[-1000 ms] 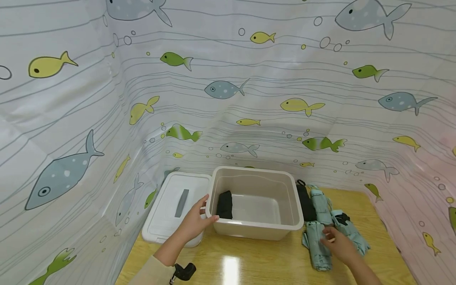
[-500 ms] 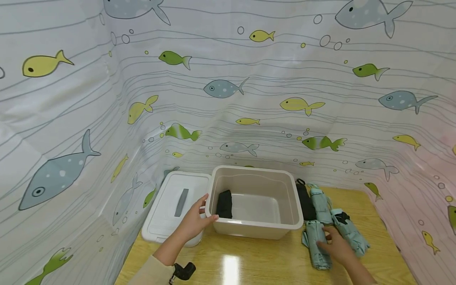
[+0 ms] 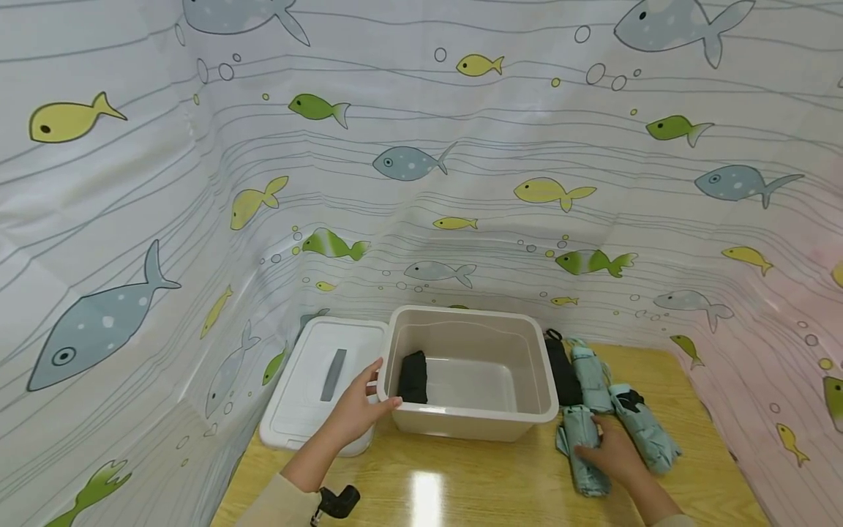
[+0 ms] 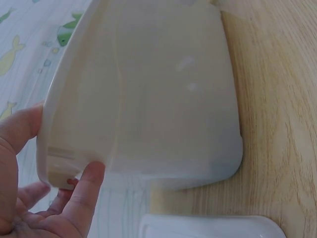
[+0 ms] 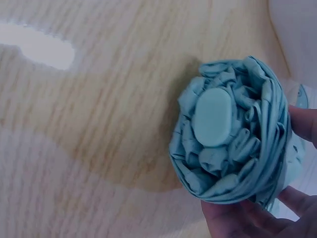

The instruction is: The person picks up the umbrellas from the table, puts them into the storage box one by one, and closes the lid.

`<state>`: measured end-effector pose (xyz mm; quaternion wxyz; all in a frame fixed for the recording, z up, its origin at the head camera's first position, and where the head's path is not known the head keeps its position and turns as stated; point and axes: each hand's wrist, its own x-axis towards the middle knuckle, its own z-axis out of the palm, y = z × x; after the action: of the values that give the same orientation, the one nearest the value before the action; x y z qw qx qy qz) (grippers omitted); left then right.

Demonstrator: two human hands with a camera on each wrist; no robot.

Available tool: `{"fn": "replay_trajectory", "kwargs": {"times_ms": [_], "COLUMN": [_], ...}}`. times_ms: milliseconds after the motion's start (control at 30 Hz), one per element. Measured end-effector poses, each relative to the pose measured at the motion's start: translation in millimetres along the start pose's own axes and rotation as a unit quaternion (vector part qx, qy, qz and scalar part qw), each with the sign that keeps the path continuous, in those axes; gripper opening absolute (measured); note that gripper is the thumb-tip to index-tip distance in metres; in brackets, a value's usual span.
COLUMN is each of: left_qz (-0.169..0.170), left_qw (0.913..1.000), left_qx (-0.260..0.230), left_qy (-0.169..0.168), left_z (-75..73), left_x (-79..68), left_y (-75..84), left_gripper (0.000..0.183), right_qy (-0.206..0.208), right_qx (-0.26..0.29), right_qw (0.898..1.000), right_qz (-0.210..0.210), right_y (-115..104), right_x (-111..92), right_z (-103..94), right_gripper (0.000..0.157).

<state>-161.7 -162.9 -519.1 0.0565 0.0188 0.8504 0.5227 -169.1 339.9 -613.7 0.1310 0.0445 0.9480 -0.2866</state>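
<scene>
A beige plastic storage box (image 3: pixel 461 427) stands on the table, a black folded bundle (image 3: pixel 413 378) lying inside at its left end. My left hand (image 3: pixel 358 407) grips the rim at the front left corner; the left wrist view has the fingers (image 4: pixel 84 198) curled about that rim. To the right of the box, my right hand (image 3: pixel 614 452) holds the nearest teal folding umbrella (image 3: pixel 581 432). Seen end-on in the right wrist view, this umbrella (image 5: pixel 230 134) has an oval handle end amid rolled cloth, with thumb and fingers around its sides.
Beside the held umbrella lie a second teal umbrella (image 3: pixel 590 379), a third one (image 3: pixel 648 432) with a black strap, and a black umbrella (image 3: pixel 561 372) against the box. A white lid (image 3: pixel 299 399) with a grey handle lies left. A fish-print curtain (image 3: pixel 421 241) surrounds the table (image 3: pixel 500 483).
My right hand has come further over the nearest teal umbrella and closed around it. My left hand stays at the box rim. The head view has shifted slightly.
</scene>
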Motion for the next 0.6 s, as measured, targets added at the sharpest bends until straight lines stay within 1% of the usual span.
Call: {"fn": "replay_trajectory", "kwargs": {"times_ms": [200, 467, 600], "left_qz": [-0.006, -0.006, -0.006], "left_qw": [1.0000, 1.0000, 1.0000], "left_qx": [0.000, 0.000, 0.000], "left_qy": [0.001, 0.005, 0.005], "left_z": [-0.8, -0.4, 0.5], "left_x": [-1.1, 0.5, 1.3], "left_y": [1.8, 0.2, -0.7], "left_gripper": [0.091, 0.092, 0.092], "right_qy": [-0.006, -0.006, -0.011], "right_qx": [-0.001, -0.003, 0.006], "right_qw": [1.000, 1.000, 1.000], "right_qz": [0.007, 0.013, 0.026], "right_y": [-6.3, -0.4, 0.9], "right_x": [-6.8, -2.0, -1.8], "right_z": [0.4, 4.3, 3.7], "right_gripper": [0.100, 0.102, 0.105]}}
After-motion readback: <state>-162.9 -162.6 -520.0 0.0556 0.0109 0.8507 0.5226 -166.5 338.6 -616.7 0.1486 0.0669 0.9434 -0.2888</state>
